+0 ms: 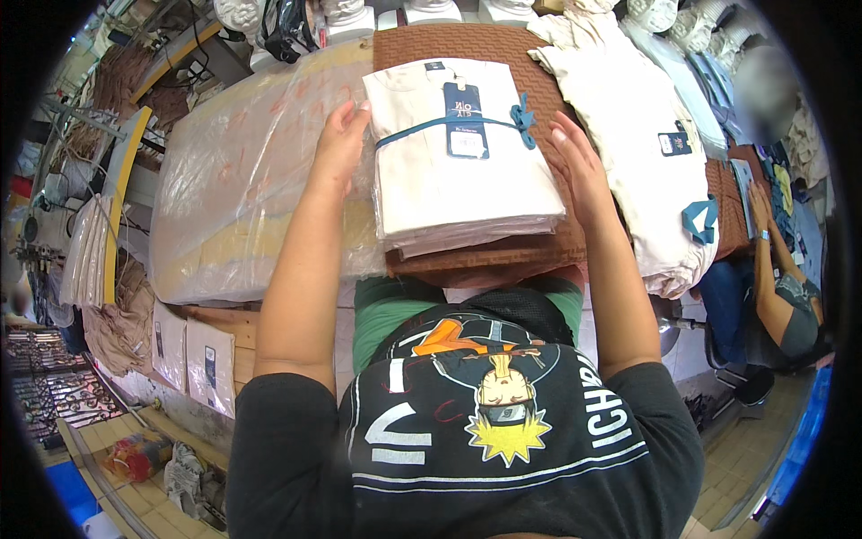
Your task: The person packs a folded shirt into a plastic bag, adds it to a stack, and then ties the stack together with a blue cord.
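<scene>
In front of me is a stack of folded cream garments (pixel 458 193), the lower ones in clear plastic. The top one is wrapped by a blue fabric tie (pixel 413 132), knotted near its right edge, and has a dark blue hang tag (pixel 464 117). My left hand (pixel 343 136) is at the stack's upper left side, fingers apart and holding nothing. Beside the right edge is my right hand (pixel 582 166), open, its fingers stretched out. Whether either hand touches the stack, I cannot tell.
The stack rests on a brown textured cloth (pixel 422 40). To the left lies a plastic-covered board (pixel 260 171). Loose cream garments (pixel 642 180), with a blue tie (pixel 700 220), are piled on the right. White busts (pixel 431 9) line the back. Another person (pixel 790 305) works at far right.
</scene>
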Available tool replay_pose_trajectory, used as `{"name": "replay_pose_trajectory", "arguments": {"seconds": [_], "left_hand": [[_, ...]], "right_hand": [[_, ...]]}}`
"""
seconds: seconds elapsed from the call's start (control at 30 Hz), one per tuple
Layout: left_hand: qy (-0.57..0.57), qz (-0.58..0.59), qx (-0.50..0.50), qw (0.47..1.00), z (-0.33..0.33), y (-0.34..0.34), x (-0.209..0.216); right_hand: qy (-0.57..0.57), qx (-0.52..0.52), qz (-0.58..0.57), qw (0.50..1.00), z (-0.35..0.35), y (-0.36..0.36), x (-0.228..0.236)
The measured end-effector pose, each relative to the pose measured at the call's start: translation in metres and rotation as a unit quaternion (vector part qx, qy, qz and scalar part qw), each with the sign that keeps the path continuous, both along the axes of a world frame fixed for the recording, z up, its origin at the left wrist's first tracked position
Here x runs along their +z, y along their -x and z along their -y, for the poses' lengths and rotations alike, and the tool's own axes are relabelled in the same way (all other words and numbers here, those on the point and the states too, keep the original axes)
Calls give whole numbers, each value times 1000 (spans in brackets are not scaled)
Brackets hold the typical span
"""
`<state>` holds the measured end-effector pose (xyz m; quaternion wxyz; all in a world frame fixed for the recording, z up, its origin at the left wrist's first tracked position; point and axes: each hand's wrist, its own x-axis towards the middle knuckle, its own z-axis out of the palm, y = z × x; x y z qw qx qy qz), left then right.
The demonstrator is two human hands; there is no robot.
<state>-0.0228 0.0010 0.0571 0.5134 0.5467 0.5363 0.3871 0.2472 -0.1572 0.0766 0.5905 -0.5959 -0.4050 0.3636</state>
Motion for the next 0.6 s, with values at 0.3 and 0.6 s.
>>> {"name": "replay_pose_trajectory", "arguments": {"seconds": [0.3, 0.6], "left_hand": [[136, 185, -109, 967, 34, -16, -23], [121, 202, -187, 954, 31, -2, 42]], "right_hand": [[101, 72, -127, 984, -15, 7, -9], [14, 143, -256, 956, -16, 16, 26]]}}
